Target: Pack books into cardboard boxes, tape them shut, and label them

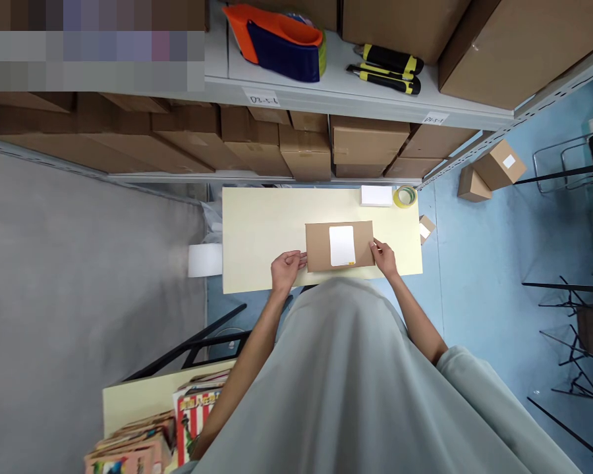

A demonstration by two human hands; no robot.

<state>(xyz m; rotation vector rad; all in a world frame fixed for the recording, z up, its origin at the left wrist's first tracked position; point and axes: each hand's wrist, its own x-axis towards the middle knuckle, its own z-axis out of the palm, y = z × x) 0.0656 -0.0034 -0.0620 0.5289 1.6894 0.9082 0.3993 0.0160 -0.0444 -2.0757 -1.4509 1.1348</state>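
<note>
A flat brown cardboard box (317, 249) with a white label (342, 246) on its top face is on the pale yellow table (261, 224), near the front edge. My left hand (287, 266) is at the box's left edge, fingers bent against it. On the opposite side, my right hand (384, 258) grips the right edge between thumb and fingers. The undersides of the fingers are partly hidden. Behind the box, a small white stack of labels or a white box (376, 196) sits beside a roll of yellowish tape (405, 196).
Above the table, a shelf (286, 92) carries an orange and blue tape dispenser (286, 46), several yellow-black utility knives (388, 69) and cardboard boxes (405, 26). Small boxes (501, 164) lie on the floor at right. Magazines (197, 415) are stacked at lower left. A white roll (205, 261) adjoins the table's left edge.
</note>
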